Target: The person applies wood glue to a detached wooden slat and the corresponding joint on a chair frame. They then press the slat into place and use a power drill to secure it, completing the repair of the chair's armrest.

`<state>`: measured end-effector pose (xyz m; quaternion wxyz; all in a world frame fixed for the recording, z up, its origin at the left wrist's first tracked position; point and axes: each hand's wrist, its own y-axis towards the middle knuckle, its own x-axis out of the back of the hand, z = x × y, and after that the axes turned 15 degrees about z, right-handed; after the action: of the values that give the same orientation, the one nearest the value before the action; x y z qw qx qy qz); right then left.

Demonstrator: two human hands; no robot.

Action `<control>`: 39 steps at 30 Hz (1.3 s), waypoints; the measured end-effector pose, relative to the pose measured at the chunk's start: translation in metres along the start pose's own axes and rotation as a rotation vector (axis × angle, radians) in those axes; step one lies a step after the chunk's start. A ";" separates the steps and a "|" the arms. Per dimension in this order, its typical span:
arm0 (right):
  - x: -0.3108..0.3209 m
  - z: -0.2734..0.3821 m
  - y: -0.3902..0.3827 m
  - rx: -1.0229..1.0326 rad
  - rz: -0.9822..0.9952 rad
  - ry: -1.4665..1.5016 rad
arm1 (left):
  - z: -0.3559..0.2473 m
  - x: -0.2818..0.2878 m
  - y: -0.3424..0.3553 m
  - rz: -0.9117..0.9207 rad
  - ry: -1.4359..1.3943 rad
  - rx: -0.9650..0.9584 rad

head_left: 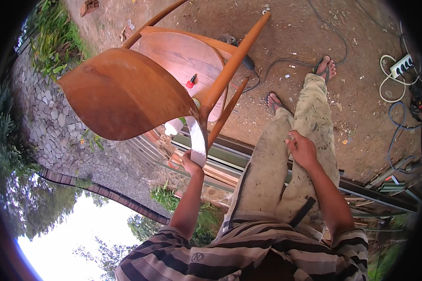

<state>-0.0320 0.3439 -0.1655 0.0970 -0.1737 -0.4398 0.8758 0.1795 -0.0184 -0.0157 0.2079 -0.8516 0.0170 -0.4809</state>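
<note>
A wooden chair (122,91) with a broad curved backrest stands tilted in front of me, to the left. My left hand (192,164) is closed around the lower end of a pale, shiny strip (197,138) that runs along the end of the backrest. I cannot tell what the strip is made of. My right hand (302,149) is over my thigh, fingers loosely bent and apart, with nothing visible in them. On the round seat (206,58) lies a small red and black object (191,82). A white bottle-like container (174,126) shows below the backrest.
A corded power tool (246,61) lies on the dirt floor beyond the chair. At the right, a white power strip (402,66) has cables around it. Long boards (220,164) lie beneath my legs. A stone-paved surface (51,110) spreads to the left.
</note>
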 end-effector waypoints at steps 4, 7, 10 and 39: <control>0.005 0.010 -0.004 0.044 0.073 0.011 | 0.002 0.006 0.006 -0.002 -0.017 0.033; 0.007 0.052 -0.006 0.140 0.153 0.090 | 0.008 0.012 0.014 0.024 -0.021 0.051; 0.009 0.124 -0.010 0.377 0.160 0.155 | -0.002 0.008 0.007 0.049 -0.035 0.054; -0.015 0.215 0.052 0.657 -0.126 0.195 | -0.003 0.000 0.001 0.173 -0.205 -0.254</control>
<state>-0.1025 0.1496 -0.0853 0.2432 -0.1887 -0.1330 0.9421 0.1775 -0.0203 -0.0146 0.1402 -0.9110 0.1295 -0.3657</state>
